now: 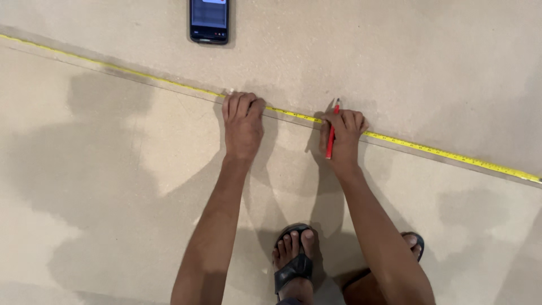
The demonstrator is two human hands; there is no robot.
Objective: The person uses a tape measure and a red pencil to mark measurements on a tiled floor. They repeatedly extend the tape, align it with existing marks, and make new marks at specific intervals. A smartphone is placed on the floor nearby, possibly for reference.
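I see my left hand [243, 121] pressing fingers flat on the yellow tape measure [429, 148] – running upper-left to lower-right, right hand [342, 135] closed round a red pencil [331, 137] – tip up, black phone [209, 21] beyond.

Both arms reach straight down and forward. The left hand [243, 121] presses flat, fingers curled at the tips; the right hand [342, 137] is closed, knuckles up.
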